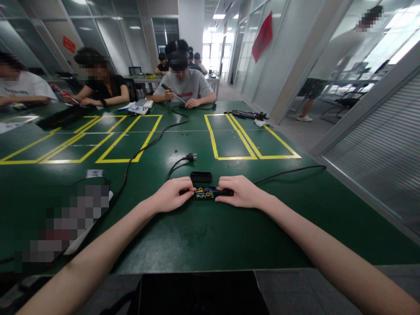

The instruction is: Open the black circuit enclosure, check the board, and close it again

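An opened black power adapter (204, 193) lies on the green table (203, 236), its circuit board with coloured parts facing up. My left hand (170, 194) is closed on its left end. My right hand (238, 191) is closed on its right end. The adapter's black lid (201, 176) rests on the table just behind it. A black cable runs away from each end. One cable ends in a plug (190, 157) a little farther back.
Yellow tape rectangles (244, 140) mark the table. A second black cable (147, 146) snakes toward a seated person (184, 85) holding a tool at the far edge. Other people sit at the left. A black tool (247, 114) lies at the far right. A glass wall is on the right.
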The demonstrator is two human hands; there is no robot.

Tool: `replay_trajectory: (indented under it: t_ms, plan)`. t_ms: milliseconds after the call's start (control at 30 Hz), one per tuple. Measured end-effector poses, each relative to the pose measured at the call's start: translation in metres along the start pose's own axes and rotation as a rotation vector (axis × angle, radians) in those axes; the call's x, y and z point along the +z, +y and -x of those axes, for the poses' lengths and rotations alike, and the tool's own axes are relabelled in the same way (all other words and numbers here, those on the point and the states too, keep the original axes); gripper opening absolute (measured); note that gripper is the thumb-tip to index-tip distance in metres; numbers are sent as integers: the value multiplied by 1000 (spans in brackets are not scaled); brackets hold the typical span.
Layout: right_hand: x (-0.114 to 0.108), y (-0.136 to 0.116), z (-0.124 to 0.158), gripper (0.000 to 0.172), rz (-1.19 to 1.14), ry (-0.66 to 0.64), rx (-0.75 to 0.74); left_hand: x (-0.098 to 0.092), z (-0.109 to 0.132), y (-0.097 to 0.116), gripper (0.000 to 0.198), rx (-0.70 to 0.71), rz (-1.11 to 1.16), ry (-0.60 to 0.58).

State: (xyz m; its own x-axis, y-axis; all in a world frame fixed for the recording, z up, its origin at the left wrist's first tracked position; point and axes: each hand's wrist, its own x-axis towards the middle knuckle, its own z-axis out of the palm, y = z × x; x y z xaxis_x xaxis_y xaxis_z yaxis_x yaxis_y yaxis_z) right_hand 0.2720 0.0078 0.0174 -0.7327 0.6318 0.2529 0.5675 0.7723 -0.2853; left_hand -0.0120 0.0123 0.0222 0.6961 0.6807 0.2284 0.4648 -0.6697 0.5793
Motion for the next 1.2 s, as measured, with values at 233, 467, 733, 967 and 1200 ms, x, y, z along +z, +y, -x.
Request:
replay_trajectory:
  t_ms: [233,467,733,967,1200]
  plan:
    - [1,0,2,24,154,23,-89,1,-3,-7,16,12,2,-7]
    - [4,1,-3,30,142,110,-117,0,-1,-15,16,73,-104,56]
    - [23,5,-12,40,102,198,33,7,-5,-22,24,-13,-260,341]
    - [25,14,-9,28,-78,177,59,15,-12,-23,18,-103,-156,292]
    - [23,3,-10,31,-471,339,113,16,-12,-19,33,-165,308,353]
